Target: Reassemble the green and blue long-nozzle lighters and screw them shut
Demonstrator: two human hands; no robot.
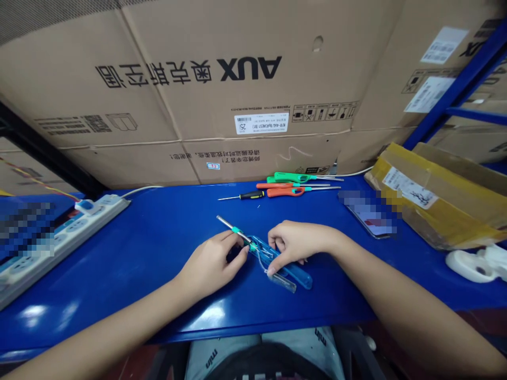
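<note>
A person's two bare hands meet over the middle of a glossy blue surface [166, 227], working on a translucent blue casing [298, 273] with slender parts lying along it. The left hand [216, 258] has its thumb and forefinger drawn close together at the green fittings [253, 246] of a thin metal rod [225, 221], holding it there. The rod's bare end points away from the person and to the left.

The right hand [295, 243] arches over the casing with its fingers curled. Its thumb rests at the near end of a clear cylinder [285, 283], where a thin pale wire [260, 259] runs up towards the green fittings. Part of its grip is hidden, so how firmly its fingers close, and on which part, cannot be told. The casing slants between the hands, its rounded blue end reaching towards the person beside the cylinder.

Beyond the hands, a black and yellow screwdriver [251, 195] lies near two orange lighters [285, 192] and green lighters [291, 177], their metal barrels pointing right. Farther right are a phone [366, 214], partly blurred, an open carton [439, 195] with yellow tape, and a white object [473, 265] near the surface's edge. A white power strip [63, 240] with a plug [87, 206] in it lies at the left. A large cardboard sheet [222, 111] printed with upside-down "AUX" lettering stands behind the surface.
</note>
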